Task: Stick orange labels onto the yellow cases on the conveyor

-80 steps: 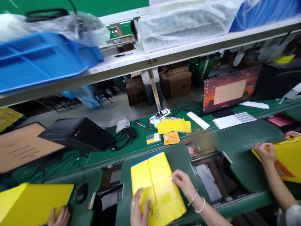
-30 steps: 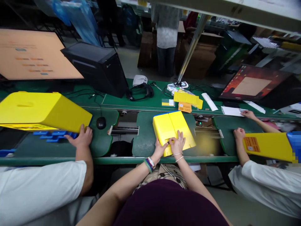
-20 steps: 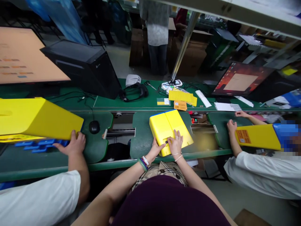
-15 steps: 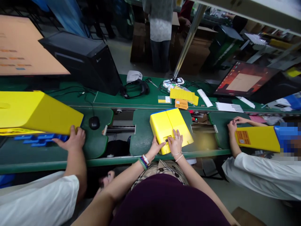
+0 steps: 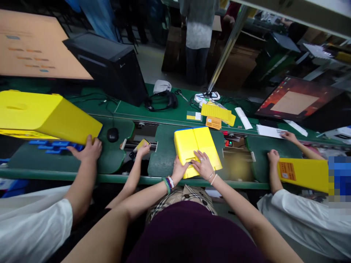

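Pressing on the near edge of a yellow plastic case, the person's left hand and right hand worked close together. The left hand was narrow, with its fingers gathered at the corner of the case, and the right hand lay more spread, with its fingers curved over the top. Between them sat a small dark fitting, and the work in hand was at this spot. I could not tell if either hand really gripped something or only pressed.

The case lay flat and closed on a green conveyor pad, toward the right side of the pad, with a blue rim along its far edge. Its contents, if any, were hidden.

To the left, a co-worker's hand rested on a larger yellow case above blue plastic pieces. Another thin arm reached up between, its hand holding a small yellow card. To the right, a co-worker's hands were beside a third yellow case.

Along the far green bench lay a bundle of perforated yellow sheets, an orange card, scissors and a monitor.
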### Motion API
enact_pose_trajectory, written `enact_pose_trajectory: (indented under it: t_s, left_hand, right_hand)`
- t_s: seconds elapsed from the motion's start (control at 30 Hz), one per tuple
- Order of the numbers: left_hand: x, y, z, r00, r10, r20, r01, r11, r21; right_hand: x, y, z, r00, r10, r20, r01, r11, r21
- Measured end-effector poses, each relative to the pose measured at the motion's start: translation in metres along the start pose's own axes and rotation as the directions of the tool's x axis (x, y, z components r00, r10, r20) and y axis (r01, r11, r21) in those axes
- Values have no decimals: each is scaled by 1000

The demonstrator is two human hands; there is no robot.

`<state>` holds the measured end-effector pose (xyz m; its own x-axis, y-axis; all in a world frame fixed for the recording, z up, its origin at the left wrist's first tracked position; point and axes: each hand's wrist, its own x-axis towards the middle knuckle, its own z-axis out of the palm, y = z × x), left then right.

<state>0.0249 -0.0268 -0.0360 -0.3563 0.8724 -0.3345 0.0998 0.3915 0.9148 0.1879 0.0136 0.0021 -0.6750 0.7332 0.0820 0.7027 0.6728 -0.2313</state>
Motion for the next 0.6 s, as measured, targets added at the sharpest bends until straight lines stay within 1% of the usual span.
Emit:
enact_pose_trajectory:
  t_s: [0.07,0.17,0.3,0.43,0.53,0.6]
  left_hand:
    - [-1,0,3,999,21,-44,-19,998,54]
    - [-3,1,7,992,63,-107,-49,991,126]
    - [-9,5,10,975,145,-171,-104,968,227]
    - [-22,15,12,956,205,-212,-140,947,288]
    - [-30,18,17,950,180,-254,-107,955,276]
    - [-30,18,22,956,108,-274,-46,974,222]
  right_hand:
    - [-1,5,-1,999,-53,6,52,999,15]
    - [-2,6,0,996,-94,6,94,995,40]
    - [-3,7,1,994,-107,2,107,990,95]
    - [-4,11,1,994,-109,-16,111,979,173]
    - [-3,11,0,993,-103,-50,112,963,244]
    - [-2,10,1,993,-92,-79,111,947,300]
